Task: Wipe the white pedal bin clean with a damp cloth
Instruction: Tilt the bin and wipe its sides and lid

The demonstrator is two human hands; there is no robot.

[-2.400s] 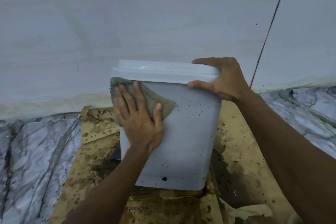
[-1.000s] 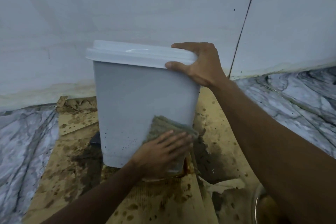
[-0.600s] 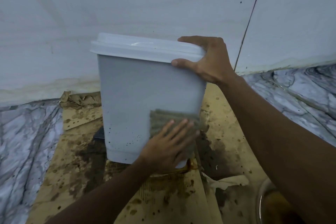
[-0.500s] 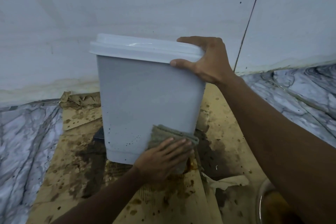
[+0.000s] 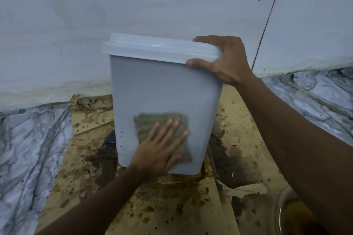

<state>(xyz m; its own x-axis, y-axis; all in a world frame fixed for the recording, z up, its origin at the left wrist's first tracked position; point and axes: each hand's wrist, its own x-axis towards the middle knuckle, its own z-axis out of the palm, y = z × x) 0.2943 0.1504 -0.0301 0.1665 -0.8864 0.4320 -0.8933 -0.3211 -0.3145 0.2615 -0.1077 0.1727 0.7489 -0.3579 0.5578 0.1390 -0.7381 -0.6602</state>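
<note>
Since half a second ago the left hand (image 5: 158,150) has slid the cloth (image 5: 147,124) up from the bottom right corner of the bin (image 5: 162,86) to the lower middle of its front face.

Nearest the camera, in front of the bin, lies stained brown cardboard (image 5: 172,206), blotched with dark wet patches. To the bin's front right the rim of a clear bowl (image 5: 280,208) shows at the picture's edge, mostly hidden behind the right forearm. A torn scrap of paper (image 5: 246,191) lies between the bowl and the bin.

The left hand lies flat on the grey-green cloth with its fingers straight and spread, pressing it against the bin's front. The cloth shows above and to the right of the fingers.

The white bin stands on the cardboard, its front wall facing the camera. Small dark specks run down the left edge of that wall. A dark part (image 5: 110,139) sticks out low at the bin's left side; what it is cannot be told.

At the bin's top right corner the right hand (image 5: 225,63) grips the closed lid (image 5: 152,47), thumb curled on the lid's front edge and fingers over its top.

Marbled grey floor (image 5: 24,149) spreads to either side of the bin, and a pale wall (image 5: 133,2) rises behind it.
</note>
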